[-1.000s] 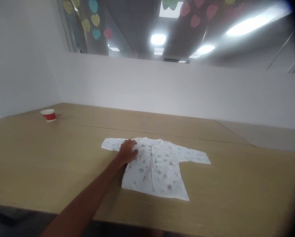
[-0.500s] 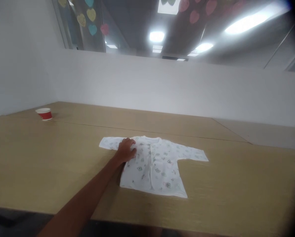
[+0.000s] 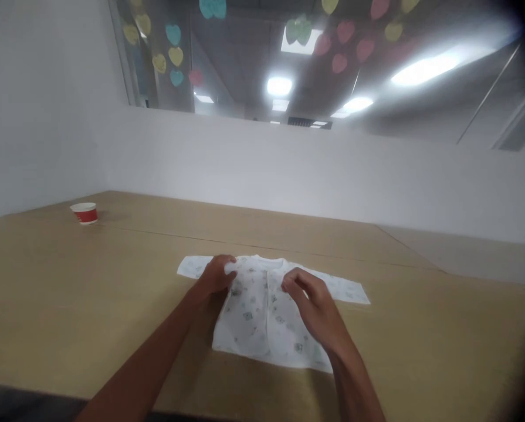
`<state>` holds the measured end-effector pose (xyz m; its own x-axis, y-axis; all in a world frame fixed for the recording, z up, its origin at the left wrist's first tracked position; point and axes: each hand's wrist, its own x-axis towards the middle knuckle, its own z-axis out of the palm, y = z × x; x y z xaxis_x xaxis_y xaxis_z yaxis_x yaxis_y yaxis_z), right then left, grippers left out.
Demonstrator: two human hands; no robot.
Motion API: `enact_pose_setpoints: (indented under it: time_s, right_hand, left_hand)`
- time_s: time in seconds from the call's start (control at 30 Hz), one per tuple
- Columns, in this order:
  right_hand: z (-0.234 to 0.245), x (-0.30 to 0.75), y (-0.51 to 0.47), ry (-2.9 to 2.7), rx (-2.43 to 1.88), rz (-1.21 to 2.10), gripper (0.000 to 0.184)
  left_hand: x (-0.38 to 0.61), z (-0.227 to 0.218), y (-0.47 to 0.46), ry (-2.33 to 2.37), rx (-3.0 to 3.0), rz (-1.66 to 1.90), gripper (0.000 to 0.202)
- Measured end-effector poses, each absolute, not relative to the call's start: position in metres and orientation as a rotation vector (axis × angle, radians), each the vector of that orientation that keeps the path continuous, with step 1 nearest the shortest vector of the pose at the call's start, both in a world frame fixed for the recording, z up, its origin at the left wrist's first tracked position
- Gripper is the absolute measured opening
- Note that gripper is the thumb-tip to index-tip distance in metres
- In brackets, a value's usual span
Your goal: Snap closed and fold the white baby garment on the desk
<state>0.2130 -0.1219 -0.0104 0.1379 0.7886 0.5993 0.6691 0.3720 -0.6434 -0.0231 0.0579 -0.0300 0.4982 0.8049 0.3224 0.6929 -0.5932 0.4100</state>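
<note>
A small white baby shirt (image 3: 253,316) with a scattered print lies front side up on the table, its sleeves spread out to both sides. At its left shoulder is my left hand (image 3: 216,274), with a bit of white cloth showing between thumb and fingers. My right hand (image 3: 312,302) is over the right chest, beside the front opening, thumb and fingers curled together. Whether cloth is between those fingertips is hidden. The right hand and forearm cover part of the shirt's right side.
A red and white paper cup (image 3: 85,214) stands at the far left of the wooden table (image 3: 112,281). A white wall (image 3: 244,158) rises behind the table, below a glass pane with paper hearts.
My right hand has come into view from below and is now over the shirt's right chest. The left hand stays at the left shoulder, its fingers now closer round the cloth. The view has tilted up slightly.
</note>
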Motion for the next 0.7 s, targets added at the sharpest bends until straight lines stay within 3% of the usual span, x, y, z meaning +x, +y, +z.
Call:
enact_pose_setpoints:
  time_s: [0.13,0.27,0.37,0.47,0.6,0.7]
  right_hand:
    - [-0.017,0.258,-0.069,-1.496,-1.822,0.184,0.027]
    - [-0.040,0.290,-0.037,-1.580,-2.046,0.114,0.050]
    - [-0.047,0.296,-0.028,-1.625,-2.025,0.066,0.036]
    - [-0.045,0.304,-0.031,-1.689,-1.859,0.091,0.015]
    - [-0.039,0.329,-0.049,-1.764,-1.888,0.202,0.032]
    - [-0.026,0.350,-0.060,-1.828,-1.855,0.153,0.034]
  left_hand:
    - [-0.024,-0.027,0.080,1.223,2.534,0.565,0.059]
    - [-0.023,-0.025,0.105,1.274,2.551,0.431,0.062]
    - [-0.028,-0.023,0.116,1.262,2.546,0.341,0.056]
    - [-0.039,-0.019,0.118,1.179,2.501,0.374,0.064]
    - [-0.063,-0.011,0.114,1.231,2.513,0.274,0.073]
    - [-0.081,0.004,0.116,1.247,2.529,0.213,0.067]
